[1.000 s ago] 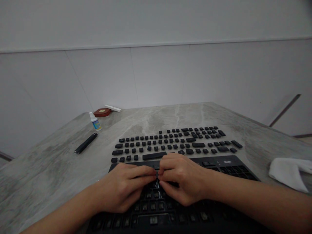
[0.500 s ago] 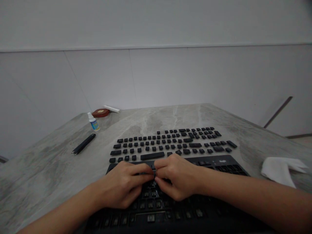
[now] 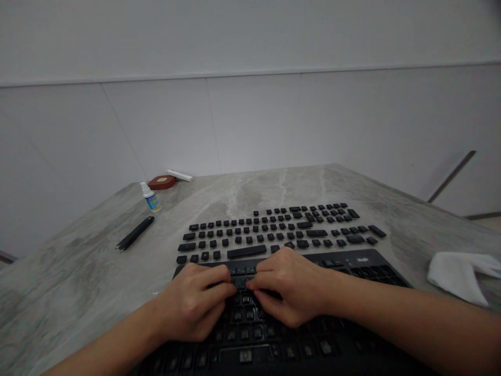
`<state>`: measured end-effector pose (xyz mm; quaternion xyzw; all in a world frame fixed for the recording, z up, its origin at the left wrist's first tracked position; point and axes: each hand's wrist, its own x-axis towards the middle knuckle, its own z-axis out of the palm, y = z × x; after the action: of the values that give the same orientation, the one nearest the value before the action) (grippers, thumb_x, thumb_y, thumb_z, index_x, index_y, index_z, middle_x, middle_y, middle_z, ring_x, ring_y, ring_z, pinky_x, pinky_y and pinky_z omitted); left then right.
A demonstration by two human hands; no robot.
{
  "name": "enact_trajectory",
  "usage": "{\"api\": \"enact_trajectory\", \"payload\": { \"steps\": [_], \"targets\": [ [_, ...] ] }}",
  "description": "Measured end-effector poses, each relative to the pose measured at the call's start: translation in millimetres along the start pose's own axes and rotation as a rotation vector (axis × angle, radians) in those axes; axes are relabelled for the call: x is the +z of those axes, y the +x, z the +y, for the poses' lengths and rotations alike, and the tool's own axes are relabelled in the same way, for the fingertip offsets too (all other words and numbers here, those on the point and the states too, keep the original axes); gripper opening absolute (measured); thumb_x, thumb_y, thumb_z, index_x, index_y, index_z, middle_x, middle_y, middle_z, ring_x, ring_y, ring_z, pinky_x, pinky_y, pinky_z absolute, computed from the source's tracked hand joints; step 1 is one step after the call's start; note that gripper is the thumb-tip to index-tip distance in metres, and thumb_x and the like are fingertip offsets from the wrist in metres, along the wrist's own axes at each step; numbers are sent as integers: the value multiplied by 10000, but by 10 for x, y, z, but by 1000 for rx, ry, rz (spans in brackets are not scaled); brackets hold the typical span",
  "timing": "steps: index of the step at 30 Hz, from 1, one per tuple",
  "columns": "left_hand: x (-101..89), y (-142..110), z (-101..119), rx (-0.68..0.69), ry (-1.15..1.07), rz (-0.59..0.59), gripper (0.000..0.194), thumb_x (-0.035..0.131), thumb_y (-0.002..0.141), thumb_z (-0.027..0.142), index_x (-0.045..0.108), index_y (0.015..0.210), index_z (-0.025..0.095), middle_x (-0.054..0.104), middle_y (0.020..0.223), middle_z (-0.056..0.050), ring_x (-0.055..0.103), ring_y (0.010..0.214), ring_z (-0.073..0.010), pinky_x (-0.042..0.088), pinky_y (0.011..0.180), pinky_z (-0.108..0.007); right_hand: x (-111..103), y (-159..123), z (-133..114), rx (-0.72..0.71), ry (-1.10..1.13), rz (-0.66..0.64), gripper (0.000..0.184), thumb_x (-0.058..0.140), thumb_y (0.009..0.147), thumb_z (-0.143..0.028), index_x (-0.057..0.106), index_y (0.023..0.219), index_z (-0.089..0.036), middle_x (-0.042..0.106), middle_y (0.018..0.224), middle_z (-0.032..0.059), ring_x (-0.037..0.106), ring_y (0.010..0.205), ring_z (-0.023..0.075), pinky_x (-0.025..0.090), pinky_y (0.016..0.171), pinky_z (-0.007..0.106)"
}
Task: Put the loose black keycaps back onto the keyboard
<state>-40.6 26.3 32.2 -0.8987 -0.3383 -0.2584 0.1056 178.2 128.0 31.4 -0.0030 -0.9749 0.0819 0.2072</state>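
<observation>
We are bending over a black keyboard, which is lying at the near middle of the table with many bare key sockets showing. We are resting our left hand and right hand at its far rows, 1 on each side of a narrow gap. The fingertips of each hand are bunching close together, but we cannot tell whether either is gripping a keycap. Beyond, loose keycaps are lying in rows, with the long keycap sitting just beside the keyboard's far edge. If we are pressing off-centre, we are probably risking a tilted cap or a strained socket. A far-ward shove could be knocking those rows out of order, and our right forearm is hiding sockets where a slip could be going unnoticed.
</observation>
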Motion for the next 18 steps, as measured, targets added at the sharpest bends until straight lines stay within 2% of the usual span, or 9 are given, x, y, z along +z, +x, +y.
{"api": "enact_trajectory", "payload": {
  "steps": [4,8,12,15,16,18],
  "targets": [
    [12,-12,-8,7,22,7,303,411,851,40,630,1042,127,651,813,-60,604,586,-168,444,457,-281,6,-13,8,42,-10,-8,201,533,769,-201,576,576,-166,569,525,1,440,448,105,280,467,272],
    [17,-19,-19,9,6,-41,360,402,847,44,613,1125,131,646,848,-63,598,590,-170,454,460,-283,33,-41,45,14,-9,59,245,511,779,-209,533,539,-169,543,493,-5,399,420,96,251,459,281],
    [23,-11,-28,-11,-4,-66,331,395,869,52,634,1079,141,613,822,-58,568,586,-165,431,454,-276,28,-58,51,3,-3,113,216,498,811,-208,595,622,-167,571,519,-5,446,431,107,256,458,285],
    [26,6,-31,-40,-36,-103,302,389,879,59,634,1027,155,578,792,-43,533,580,-158,409,458,-269,-1,-58,38,2,18,55,176,501,810,-179,677,812,-166,627,589,-4,517,481,117,288,468,268],
    [25,14,-30,-48,-44,-111,284,390,876,58,627,996,158,569,788,-38,524,582,-156,401,462,-269,-8,-56,36,1,18,27,170,507,804,-175,676,807,-168,623,583,-6,520,483,117,293,468,264],
    [20,26,-25,-57,-49,-124,247,389,867,48,601,923,161,559,786,-31,509,587,-154,384,470,-276,-12,-52,37,6,-6,5,175,512,803,-189,630,676,-167,577,523,-10,484,447,113,277,456,269]
  ]
}}
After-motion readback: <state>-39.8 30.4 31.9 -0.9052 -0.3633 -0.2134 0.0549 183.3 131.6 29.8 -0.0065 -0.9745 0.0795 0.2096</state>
